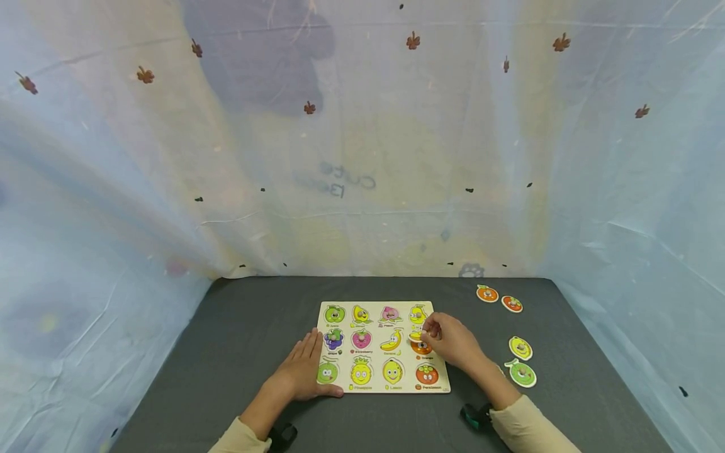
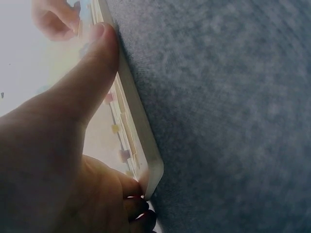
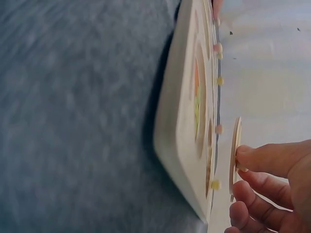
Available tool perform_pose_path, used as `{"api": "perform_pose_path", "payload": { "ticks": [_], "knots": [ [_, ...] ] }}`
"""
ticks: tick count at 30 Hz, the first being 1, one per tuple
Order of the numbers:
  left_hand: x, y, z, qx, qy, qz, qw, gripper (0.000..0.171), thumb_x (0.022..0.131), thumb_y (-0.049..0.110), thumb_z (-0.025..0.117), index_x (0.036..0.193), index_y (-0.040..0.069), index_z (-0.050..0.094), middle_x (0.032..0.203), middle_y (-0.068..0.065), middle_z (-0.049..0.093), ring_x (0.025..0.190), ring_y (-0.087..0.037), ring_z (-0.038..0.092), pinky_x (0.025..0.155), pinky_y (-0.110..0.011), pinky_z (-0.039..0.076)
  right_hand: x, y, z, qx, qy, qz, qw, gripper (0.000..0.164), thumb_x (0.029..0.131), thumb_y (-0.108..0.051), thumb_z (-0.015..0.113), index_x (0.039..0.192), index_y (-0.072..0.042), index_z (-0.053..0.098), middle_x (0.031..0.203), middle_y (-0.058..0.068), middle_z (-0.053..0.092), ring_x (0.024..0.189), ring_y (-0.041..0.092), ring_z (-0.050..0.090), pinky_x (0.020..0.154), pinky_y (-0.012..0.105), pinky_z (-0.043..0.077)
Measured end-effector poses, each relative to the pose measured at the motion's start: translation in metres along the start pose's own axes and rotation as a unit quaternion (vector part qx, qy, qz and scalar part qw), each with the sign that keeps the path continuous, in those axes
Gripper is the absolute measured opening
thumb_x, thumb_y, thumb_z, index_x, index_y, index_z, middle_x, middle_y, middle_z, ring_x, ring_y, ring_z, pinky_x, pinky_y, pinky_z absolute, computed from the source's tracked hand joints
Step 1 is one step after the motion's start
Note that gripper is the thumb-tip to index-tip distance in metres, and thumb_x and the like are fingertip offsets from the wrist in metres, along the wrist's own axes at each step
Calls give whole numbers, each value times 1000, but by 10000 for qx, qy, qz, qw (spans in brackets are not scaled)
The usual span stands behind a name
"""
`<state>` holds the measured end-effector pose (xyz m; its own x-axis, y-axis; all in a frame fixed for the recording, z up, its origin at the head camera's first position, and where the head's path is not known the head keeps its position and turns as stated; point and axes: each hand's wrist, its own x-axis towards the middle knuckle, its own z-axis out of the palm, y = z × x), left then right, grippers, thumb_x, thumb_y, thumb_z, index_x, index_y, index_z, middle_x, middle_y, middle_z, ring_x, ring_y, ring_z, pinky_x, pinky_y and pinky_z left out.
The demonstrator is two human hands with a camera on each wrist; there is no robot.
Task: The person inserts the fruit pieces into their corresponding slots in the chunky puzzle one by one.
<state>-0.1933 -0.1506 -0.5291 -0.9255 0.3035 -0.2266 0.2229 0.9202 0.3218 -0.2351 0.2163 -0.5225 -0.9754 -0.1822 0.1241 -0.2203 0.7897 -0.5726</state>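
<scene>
A wooden fruit puzzle board [image 1: 376,390] lies flat on the dark table, with rows of printed fruits and small knobs on its seated pieces. My left hand [image 1: 304,368] rests against the board's left side, fingers extended along the edge and thumb over the near left corner. In the left wrist view that thumb [image 2: 99,53] lies on the board's rim. My right hand [image 1: 453,340] pinches a thin yellow puzzle piece [image 1: 416,336] between thumb and fingers, over the right column near the orange's place. The right wrist view shows this piece [image 3: 234,155] edge-on, raised beside the board.
Right of the board lie loose puzzle pieces: an orange one [image 1: 487,294], a red one [image 1: 512,304], a yellow one [image 1: 520,348] and a green one [image 1: 523,374]. Another is mostly hidden behind my right wrist. A pale patterned curtain [image 1: 368,157] encloses the table's back and sides.
</scene>
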Motion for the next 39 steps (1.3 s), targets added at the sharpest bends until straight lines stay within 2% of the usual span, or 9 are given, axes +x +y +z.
{"api": "perform_pose_path", "payload": {
  "ticks": [8,20,29,39],
  "knots": [
    [1,-2,1,-226,-11,152,9996,141,76,75,85,167,-9,17,176,-29,12,163,-46,15,132,-61,17,3,-10,9,17,-174,-193,9997,15,96,-20,83,92,-21,69,79,-8,55,68,9,49,59,28,40],
    [0,0,-1,-8,-17,-7,10000,137,78,70,87,168,-8,19,176,-27,14,163,-43,17,132,-56,19,9,-21,22,49,-363,-673,9971,16,95,-20,84,91,-22,68,78,-11,56,64,4,52,58,26,42],
    [0,-1,0,40,-10,6,10000,136,79,69,87,168,-8,19,176,-27,14,163,-43,17,132,-56,20,9,-31,27,-41,-388,-795,9961,15,96,-22,83,93,-22,68,82,-10,57,69,6,50,61,28,44],
    [-1,1,0,24,0,20,10000,136,79,69,87,168,-8,19,176,-27,14,163,-43,17,132,-56,20,9,-38,32,-95,-438,-874,9952,18,94,-20,85,91,-20,67,78,-10,57,68,6,50,61,27,43]
  ]
}}
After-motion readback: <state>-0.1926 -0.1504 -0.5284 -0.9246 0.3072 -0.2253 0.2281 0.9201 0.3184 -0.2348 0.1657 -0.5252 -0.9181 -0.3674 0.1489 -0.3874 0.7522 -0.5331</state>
